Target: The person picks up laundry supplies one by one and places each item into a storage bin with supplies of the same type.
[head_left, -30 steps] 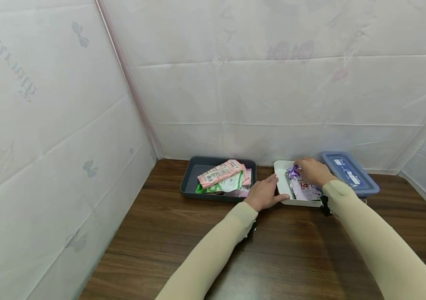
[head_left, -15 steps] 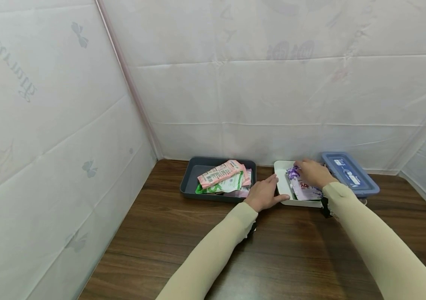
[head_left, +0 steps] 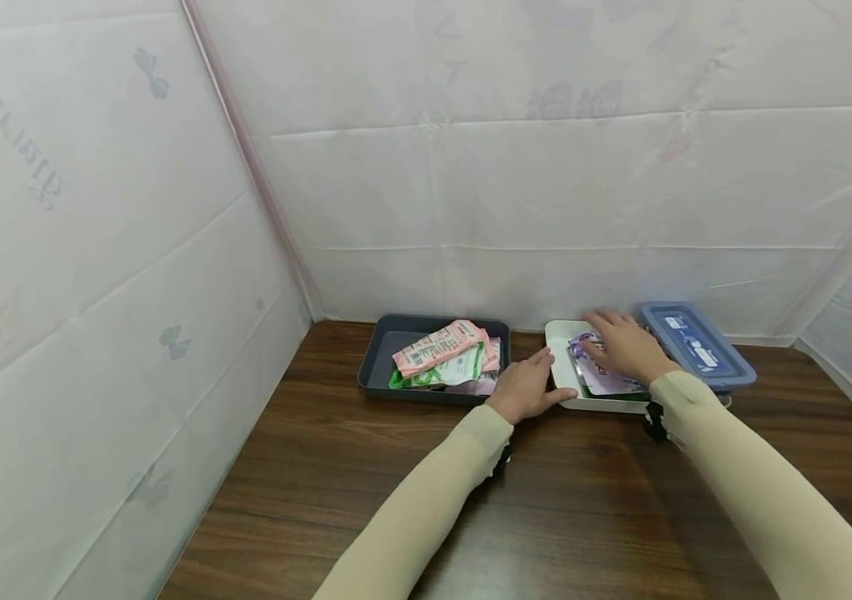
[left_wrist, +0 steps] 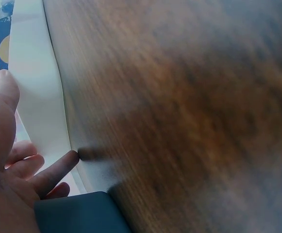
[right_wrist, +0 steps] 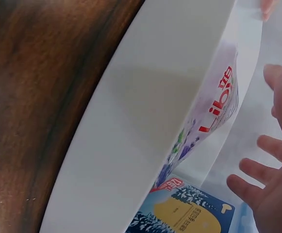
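Observation:
My right hand (head_left: 624, 346) is spread above the white tray (head_left: 559, 354), with nothing between its fingers. Below it lies a purple Liby sachet (head_left: 606, 382), partly hidden by the hand. The right wrist view shows the red lettering on that sachet (right_wrist: 218, 107) behind the tray wall, and a dark blue packet with a yellow patch (right_wrist: 187, 211) near it. At the tray's left side my left hand (head_left: 523, 390) has its fingers stretched out, thumb at the front left corner. In the left wrist view a fingertip of the left hand (left_wrist: 14, 165) reaches the tray's white wall (left_wrist: 39, 63).
A dark grey tray (head_left: 381, 367) to the left holds pink packets (head_left: 441, 346) and a green-and-white packet (head_left: 463, 367). Behind the right wrist lies a blue lid (head_left: 704, 346). White sheeting (head_left: 546, 208) walls off the back and sides of the brown wooden table (head_left: 568, 508).
My right hand has let go of the sachet's top edge, and its fingers have spread. The sachet now lies in the white tray under it. My left hand has stayed at the tray.

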`<state>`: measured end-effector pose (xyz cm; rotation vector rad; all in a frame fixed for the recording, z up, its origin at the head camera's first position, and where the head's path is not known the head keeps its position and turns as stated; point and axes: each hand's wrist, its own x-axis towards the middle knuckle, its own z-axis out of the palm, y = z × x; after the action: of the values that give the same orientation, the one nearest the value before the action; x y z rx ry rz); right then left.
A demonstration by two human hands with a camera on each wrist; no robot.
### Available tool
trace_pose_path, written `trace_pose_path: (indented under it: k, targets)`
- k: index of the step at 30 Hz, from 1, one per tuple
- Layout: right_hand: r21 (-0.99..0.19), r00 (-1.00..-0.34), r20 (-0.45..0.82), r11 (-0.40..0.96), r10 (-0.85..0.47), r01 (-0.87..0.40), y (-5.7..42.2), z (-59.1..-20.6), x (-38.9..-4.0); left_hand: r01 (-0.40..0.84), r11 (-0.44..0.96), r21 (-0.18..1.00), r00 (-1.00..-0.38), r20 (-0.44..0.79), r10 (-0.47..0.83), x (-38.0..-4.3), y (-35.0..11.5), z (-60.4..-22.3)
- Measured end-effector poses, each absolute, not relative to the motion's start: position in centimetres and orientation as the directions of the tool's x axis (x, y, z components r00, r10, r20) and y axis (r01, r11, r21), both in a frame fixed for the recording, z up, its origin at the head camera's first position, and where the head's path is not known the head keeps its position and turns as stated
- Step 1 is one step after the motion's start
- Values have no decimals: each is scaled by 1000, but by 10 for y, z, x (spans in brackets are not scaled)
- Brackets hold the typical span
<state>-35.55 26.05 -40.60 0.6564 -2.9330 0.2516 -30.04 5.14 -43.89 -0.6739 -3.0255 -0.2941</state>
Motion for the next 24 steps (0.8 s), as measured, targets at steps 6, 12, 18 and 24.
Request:
trace_pose_path:
  k: [6,12,18,24]
  targets:
    - [-152,-893,183,886,-410,-438,264,-405,-348,426,887,179,-905,76,419,-301,50,-439]
    - [-163,-875,235,870,-424,-465,267,-407,-339,426,884,195,-905,70,421,-300,47,-438]
    - [-114,-834,317,855,-451,-506,269,-408,-324,431,880,199,-902,75,425,-301,48,-440]
    - [-96,-798,391,842,-458,-530,272,-408,-306,433,878,206,-901,80,426,-300,50,-441]
